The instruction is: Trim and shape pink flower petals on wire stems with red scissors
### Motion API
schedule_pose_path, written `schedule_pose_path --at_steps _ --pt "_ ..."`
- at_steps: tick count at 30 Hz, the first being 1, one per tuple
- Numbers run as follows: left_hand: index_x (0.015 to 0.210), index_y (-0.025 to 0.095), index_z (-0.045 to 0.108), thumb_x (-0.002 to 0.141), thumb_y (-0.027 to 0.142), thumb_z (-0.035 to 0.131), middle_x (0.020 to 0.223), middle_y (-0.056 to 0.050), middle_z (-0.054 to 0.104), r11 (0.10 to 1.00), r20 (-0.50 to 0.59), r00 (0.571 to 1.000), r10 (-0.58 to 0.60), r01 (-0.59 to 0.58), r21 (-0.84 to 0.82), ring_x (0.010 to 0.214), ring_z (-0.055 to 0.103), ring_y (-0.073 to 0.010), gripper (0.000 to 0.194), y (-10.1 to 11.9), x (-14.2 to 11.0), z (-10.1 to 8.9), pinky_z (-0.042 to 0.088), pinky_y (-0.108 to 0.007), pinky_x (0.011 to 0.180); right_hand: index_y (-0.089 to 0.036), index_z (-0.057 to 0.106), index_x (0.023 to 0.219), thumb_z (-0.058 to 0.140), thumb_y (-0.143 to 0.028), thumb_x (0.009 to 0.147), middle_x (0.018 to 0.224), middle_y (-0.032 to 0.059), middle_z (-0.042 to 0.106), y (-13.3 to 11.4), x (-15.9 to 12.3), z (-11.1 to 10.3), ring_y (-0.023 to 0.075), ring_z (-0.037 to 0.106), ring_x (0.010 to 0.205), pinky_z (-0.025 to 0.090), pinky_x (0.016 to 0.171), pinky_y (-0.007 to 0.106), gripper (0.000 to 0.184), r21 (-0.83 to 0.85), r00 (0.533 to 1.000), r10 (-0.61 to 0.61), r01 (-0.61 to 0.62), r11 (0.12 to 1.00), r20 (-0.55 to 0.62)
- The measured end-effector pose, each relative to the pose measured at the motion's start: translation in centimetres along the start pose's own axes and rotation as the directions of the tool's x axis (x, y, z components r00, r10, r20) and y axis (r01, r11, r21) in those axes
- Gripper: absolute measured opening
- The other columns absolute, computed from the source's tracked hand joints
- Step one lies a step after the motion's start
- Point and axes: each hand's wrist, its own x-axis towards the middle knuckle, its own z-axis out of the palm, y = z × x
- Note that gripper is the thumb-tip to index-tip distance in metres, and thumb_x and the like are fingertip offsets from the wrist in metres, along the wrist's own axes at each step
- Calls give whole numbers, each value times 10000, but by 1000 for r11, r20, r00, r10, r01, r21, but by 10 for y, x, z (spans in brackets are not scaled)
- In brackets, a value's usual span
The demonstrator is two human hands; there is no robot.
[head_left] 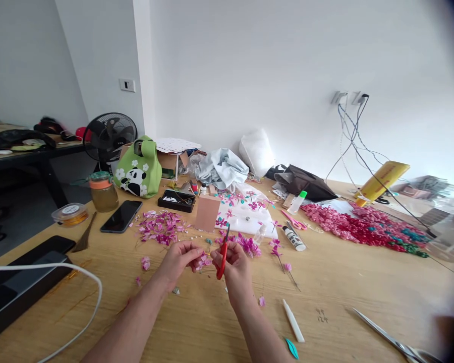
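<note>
My left hand [179, 261] is closed in a pinch on a small pink-purple fabric flower [203, 262] above the wooden table. Just to its right, my right hand [237, 269] is closed round small red-handled scissors [223, 259], whose dark blades point up and away. The right fingertips come close to the flower; whether they also grip it I cannot tell. Beyond the hands lie a heap of loose pink-purple petals [162, 227], a second bunch of purple flowers [247, 245] and a tan card [207, 213]. Finished-looking flowers rest on a white foam sheet [242, 218].
Left are a phone [121, 217], a jar [103, 192], a brush [85, 234] and a white cable [98, 287]. A glue bottle [293, 238], white tube [293, 320] and large scissors [386, 335] lie right. Pink and red strands [359, 229] cover the far right.
</note>
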Motion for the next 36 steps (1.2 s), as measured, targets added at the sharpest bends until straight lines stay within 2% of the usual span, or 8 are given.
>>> schedule_pose_path --at_steps 6,11,18,20,22,27,30,36 --pt "623 136 653 658 356 764 541 -4 584 995 42 998 -41 45 -89 484 480 -95 249 -2 0 0 375 -213 490 -208 464 836 757 -333 700 696 -19 574 6 -1 0 125 524 573 419 449 206 346 -59 994 -94 91 994 -51" --pt "677 135 676 620 334 801 558 -2 606 993 13 999 -40 41 -107 484 482 -85 241 -5 2 0 378 -206 491 -202 477 832 757 -346 709 699 -15 570 6 -4 3 132 544 621 443 501 213 338 -121 987 -143 133 984 -71" --pt "643 131 677 582 321 829 531 -5 608 978 -27 999 -43 36 -208 458 485 -80 250 -1 3 -4 375 -200 465 -181 517 836 657 -573 761 724 23 603 -2 0 0 134 568 568 455 485 233 423 -96 984 -80 66 993 -156" --pt "651 131 684 556 303 846 528 1 604 969 -40 998 -58 47 -244 460 488 -76 254 1 2 -4 371 -192 460 -174 521 807 662 -594 745 675 9 591 -3 3 -2 125 560 541 460 491 235 447 -136 997 7 -19 991 -83" --pt "655 133 687 549 281 851 531 7 601 961 -42 997 -63 50 -271 464 488 -72 245 3 2 -5 374 -188 465 -164 526 774 686 -596 716 621 0 585 -4 3 -3 118 547 501 445 466 228 465 -206 992 117 -104 973 52" --pt "643 128 677 627 283 803 541 0 599 966 8 1000 -4 6 -259 478 504 -83 200 4 2 -9 377 -199 476 -158 526 747 718 -580 682 591 -21 577 -7 -5 1 104 534 485 441 473 216 468 -323 907 258 -147 935 333" --pt "643 130 674 654 296 779 533 -3 600 974 28 999 17 -10 -228 473 516 -95 196 5 2 -11 378 -212 481 -159 524 756 723 -580 677 604 -22 580 -14 -7 1 104 542 503 447 495 216 473 -355 884 284 -148 923 370" --pt "643 130 676 616 289 797 538 -8 619 985 -17 1000 -9 5 -174 474 507 -93 201 10 0 -12 393 -218 514 -162 508 743 718 -575 695 590 -26 566 -21 -5 -3 98 521 487 439 490 217 466 -384 873 300 -145 912 385"
